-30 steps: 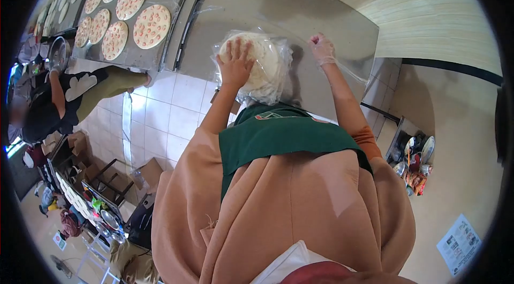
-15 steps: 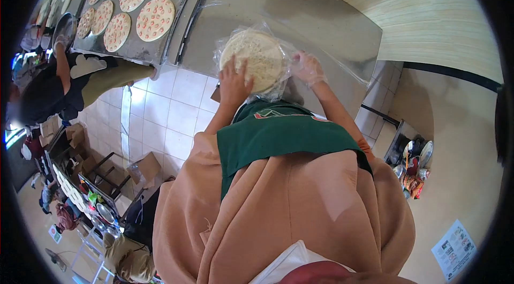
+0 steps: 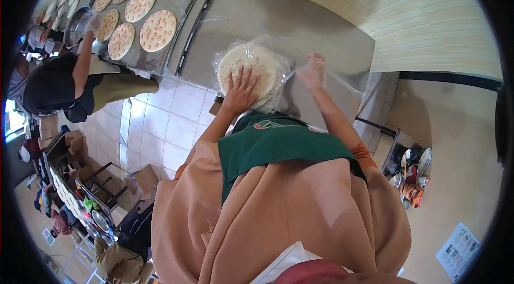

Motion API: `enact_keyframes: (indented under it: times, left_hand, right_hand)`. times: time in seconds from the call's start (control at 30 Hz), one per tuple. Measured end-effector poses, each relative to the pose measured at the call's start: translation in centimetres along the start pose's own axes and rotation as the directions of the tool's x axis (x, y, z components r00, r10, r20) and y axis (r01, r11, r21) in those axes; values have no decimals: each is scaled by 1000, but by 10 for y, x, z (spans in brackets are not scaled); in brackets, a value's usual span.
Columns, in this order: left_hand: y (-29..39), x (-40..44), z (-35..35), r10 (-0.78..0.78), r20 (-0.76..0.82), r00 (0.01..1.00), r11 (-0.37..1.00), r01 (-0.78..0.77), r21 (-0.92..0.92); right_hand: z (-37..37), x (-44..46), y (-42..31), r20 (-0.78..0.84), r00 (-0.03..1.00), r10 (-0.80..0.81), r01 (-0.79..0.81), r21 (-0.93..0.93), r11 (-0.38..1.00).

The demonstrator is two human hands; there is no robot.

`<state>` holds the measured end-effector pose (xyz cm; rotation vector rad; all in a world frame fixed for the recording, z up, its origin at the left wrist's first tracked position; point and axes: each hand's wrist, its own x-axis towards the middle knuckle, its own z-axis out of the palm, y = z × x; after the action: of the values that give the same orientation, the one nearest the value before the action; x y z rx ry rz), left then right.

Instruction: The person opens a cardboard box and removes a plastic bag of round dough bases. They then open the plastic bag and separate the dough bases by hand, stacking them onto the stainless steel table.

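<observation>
A round, pale pizza (image 3: pixel 259 61) with a crumbly-looking topping lies in clear plastic film (image 3: pixel 278 103) on the metal table before me. My left hand (image 3: pixel 241 90) rests flat on its near left part, fingers spread. To the right of the pizza, my right hand (image 3: pixel 312 71), in a clear plastic glove, is raised above the table with its fingers drawn together. Thin film stretches toward those fingers, which appear to pinch its edge. The exact grip is too blurred to make out.
The metal table (image 3: pixel 300 10) meets a wood-patterned wall (image 3: pixel 428 16). On an adjoining table (image 3: pixel 142 61) at left lie several topped pizzas (image 3: pixel 158 31). A co-worker (image 3: pixel 59 83) stands there, a gloved hand by a metal bowl (image 3: pixel 76 25). A cardboard box (image 3: pixel 142 181) sits on the tiled floor.
My right hand has moved away from the pizza, to the right. My left hand has shifted slightly right and now lies flatter on the pizza. The co-worker's hand has moved right, over the pizzas.
</observation>
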<state>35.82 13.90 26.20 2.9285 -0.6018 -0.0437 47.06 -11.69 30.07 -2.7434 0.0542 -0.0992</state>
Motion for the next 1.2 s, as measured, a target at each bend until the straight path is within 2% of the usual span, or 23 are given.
enact_keyframes:
  times: [0.07,0.1,0.13,0.17,0.23,0.27,0.3,0.37,0.4,0.5,0.53,0.6,0.63,0.7,0.8,0.83,0.87,0.9,0.97,1.0,1.1,1.13,1.2]
  left_hand:
    - [7,13,-20,-18,90,996,997,11,76]
    - [12,17,-27,-29,138,990,994,13,112]
    - [15,20,-22,-60,80,995,998,58,26]
    - [14,18,-15,-69,70,995,996,72,-43]
    - [2,14,-4,-96,33,995,980,101,-173]
    - [-4,9,-8,-74,52,996,988,81,-132]
    - [-12,7,-9,-76,53,996,989,82,-125]
    - [-22,3,-3,-80,60,995,989,87,-120]
    - [-21,7,-4,-63,-92,994,996,57,-68]
    - [17,45,-51,-322,-106,941,850,238,-469]
    - [29,61,-43,-335,-316,887,855,146,-497]
    - [47,95,-25,-489,-42,871,490,235,-840]
    - [47,105,-13,-502,113,858,255,272,-928]
    - [33,109,17,-454,95,886,194,203,-960]
    - [20,105,15,-462,136,877,144,225,-964]
    - [19,103,10,-481,163,861,134,255,-958]
    - [18,109,26,-490,112,864,94,180,-979]
    - [30,113,15,-499,168,850,96,247,-964]
    - [62,124,-21,-519,277,808,97,378,-920]
    - [67,129,-18,-444,304,843,59,366,-929]
    - [58,130,-1,-465,241,852,-46,249,-968]
    - [53,125,-1,-484,308,819,-124,284,-951]
    - [43,117,0,-566,254,784,-180,183,-967]
  right_hand:
    - [-8,-13,-41,-162,927,-337,352,73,933]
    - [-13,-12,-66,-232,821,-522,539,11,842]
    - [-16,-13,-82,-282,677,-680,694,-65,717]
    - [9,-6,-74,-86,777,-624,619,-80,781]
    - [73,29,-53,286,863,-417,473,-167,865]
    - [64,37,-43,202,951,-236,236,23,971]
    - [50,44,-26,161,987,-29,-9,232,973]
    - [26,48,3,322,944,79,-193,342,920]
    - [18,46,9,403,907,121,-286,381,879]
    - [40,27,18,578,816,29,-498,675,545]
    - [35,19,12,617,787,-22,-547,713,439]
    - [18,4,-6,671,728,-141,-640,739,211]
    - [28,7,3,658,742,-131,-639,753,158]
    - [49,12,34,631,769,-102,-630,775,45]
    - [31,25,77,717,691,95,-670,586,457]
    - [32,26,79,704,709,46,-640,614,462]
    - [33,27,81,690,724,-6,-607,642,468]
    - [34,26,81,676,735,-57,-576,667,473]
    - [5,17,43,704,697,-135,-647,698,306]
    - [-6,13,28,712,680,-177,-677,702,221]
    - [-4,8,30,669,744,-9,-657,733,178]
    - [2,11,43,689,723,60,-681,693,236]
    - [4,10,63,714,669,205,-734,592,333]
